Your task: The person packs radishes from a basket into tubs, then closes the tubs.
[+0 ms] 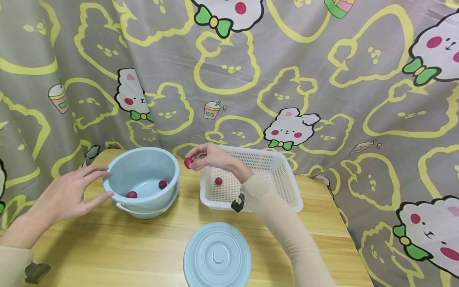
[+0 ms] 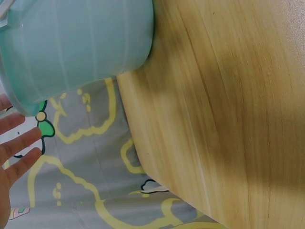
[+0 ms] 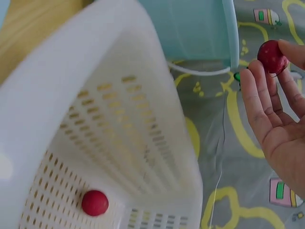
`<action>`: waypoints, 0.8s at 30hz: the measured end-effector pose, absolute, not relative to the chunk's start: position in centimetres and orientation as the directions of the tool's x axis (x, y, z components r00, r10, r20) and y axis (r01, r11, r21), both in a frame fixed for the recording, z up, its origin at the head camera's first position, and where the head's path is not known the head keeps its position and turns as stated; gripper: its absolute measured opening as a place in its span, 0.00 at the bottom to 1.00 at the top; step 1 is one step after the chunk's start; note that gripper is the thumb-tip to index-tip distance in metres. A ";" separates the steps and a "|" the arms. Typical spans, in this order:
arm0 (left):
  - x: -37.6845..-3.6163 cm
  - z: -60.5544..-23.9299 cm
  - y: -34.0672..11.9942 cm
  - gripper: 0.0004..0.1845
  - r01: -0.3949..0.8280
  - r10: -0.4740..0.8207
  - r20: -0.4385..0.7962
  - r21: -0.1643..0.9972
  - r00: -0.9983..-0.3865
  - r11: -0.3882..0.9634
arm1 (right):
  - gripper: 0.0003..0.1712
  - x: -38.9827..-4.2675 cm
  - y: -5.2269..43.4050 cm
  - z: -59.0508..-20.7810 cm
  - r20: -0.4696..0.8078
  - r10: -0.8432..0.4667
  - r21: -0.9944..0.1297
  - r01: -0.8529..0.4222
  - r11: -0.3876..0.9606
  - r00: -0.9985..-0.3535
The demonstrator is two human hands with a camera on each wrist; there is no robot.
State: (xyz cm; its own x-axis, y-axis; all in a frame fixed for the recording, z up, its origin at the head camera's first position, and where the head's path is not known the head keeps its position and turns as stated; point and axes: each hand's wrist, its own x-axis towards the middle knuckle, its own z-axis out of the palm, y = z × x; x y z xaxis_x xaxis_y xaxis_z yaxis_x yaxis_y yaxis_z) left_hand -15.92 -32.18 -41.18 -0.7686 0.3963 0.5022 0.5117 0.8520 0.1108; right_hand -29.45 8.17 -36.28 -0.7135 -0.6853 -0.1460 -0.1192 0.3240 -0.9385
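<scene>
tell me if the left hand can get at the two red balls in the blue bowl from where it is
Probably yes. The left hand rests open against the rim of the blue bowl, which is uncovered since its lid lies on the table. Both red balls lie exposed on the bottom, with nothing over them.

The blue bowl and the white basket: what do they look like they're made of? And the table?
Blue bowl: seemingly smooth plastic with a soft sheen, thin-walled and slightly translucent in the left wrist view. White basket: apparently moulded plastic, matte, with rows of slots through its walls and floor. Table: pale wood grain under a light gloss; whether solid wood or laminate cannot be told.
</scene>
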 end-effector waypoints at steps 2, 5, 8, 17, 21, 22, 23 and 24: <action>-15.9 -41.2 -32.2 0.32 0.514 0.397 0.505 0.110 -0.766 0.851 | 0.19 -29.3 7.6 -36.2 -0.138 -0.693 -0.940 -0.126 0.317 -0.708; -15.9 -41.2 -32.1 0.32 0.517 0.398 0.509 0.110 -0.763 0.849 | 0.19 -28.8 6.7 -35.8 -0.122 -0.705 -0.941 -0.144 0.305 -0.699; -15.9 -41.3 -32.1 0.32 0.516 0.397 0.511 0.110 -0.762 0.849 | 0.20 -28.3 5.8 -35.5 -0.106 -0.717 -0.947 -0.150 0.284 -0.689; -15.9 -41.4 -32.1 0.32 0.506 0.387 0.510 0.114 -0.769 0.855 | 0.21 -27.2 3.4 -35.7 -0.102 -0.741 -0.956 -0.142 0.258 -0.663; -15.8 -41.4 -32.2 0.32 0.502 0.383 0.507 0.117 -0.772 0.857 | 0.21 -27.0 2.3 -35.9 -0.085 -0.752 -0.943 -0.191 0.273 -0.654; -15.8 -41.4 -32.2 0.32 0.502 0.383 0.507 0.117 -0.773 0.857 | 0.21 -26.9 2.0 -35.9 -0.083 -0.756 -0.942 -0.196 0.272 -0.650; -15.9 -41.4 -32.2 0.32 0.501 0.383 0.506 0.118 -0.773 0.857 | 0.21 -26.9 1.7 -35.9 -0.078 -0.759 -0.940 -0.207 0.273 -0.646; -15.9 -41.4 -32.2 0.32 0.502 0.383 0.506 0.117 -0.772 0.857 | 0.21 -26.9 1.5 -36.0 -0.076 -0.762 -0.939 -0.212 0.273 -0.643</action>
State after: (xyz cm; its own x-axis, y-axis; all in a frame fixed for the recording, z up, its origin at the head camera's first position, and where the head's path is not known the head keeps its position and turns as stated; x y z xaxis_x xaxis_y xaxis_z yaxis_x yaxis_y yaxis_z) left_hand -15.87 -32.18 -41.44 -0.7724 0.3833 0.5064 0.5020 0.8569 0.1171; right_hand -26.87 1.47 -35.99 -0.6429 -0.7621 -0.0762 -0.2118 0.2725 -0.9385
